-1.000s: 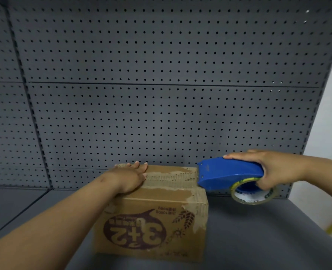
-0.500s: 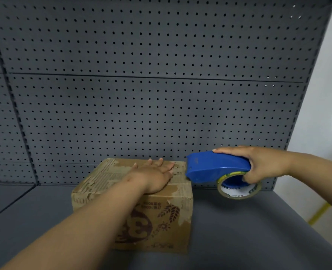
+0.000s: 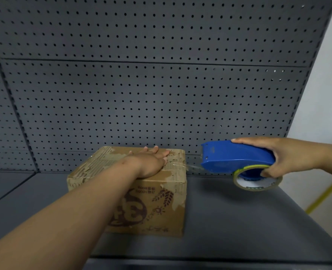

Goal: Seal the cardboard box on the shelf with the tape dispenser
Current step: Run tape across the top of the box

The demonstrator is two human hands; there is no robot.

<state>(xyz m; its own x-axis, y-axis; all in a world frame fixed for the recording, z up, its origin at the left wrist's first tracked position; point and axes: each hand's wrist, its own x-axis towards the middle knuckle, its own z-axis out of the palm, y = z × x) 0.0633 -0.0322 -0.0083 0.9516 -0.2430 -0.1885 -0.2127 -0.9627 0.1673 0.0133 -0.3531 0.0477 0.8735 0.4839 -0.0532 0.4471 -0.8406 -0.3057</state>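
Both hands work: your left hand (image 3: 151, 164) lies flat, pinning the light, worn brown cardboard box (image 3: 134, 191), your right hand (image 3: 290, 156) grips the rigid blue plastic tape dispenser (image 3: 235, 156).

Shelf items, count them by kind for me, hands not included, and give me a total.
Cardboard box: 1
Blue tape dispenser: 1
Roll of clear tape on the dispenser: 1
Total: 3

the cardboard box (image 3: 157, 207) bears an upside-down "3" and small illegible print.
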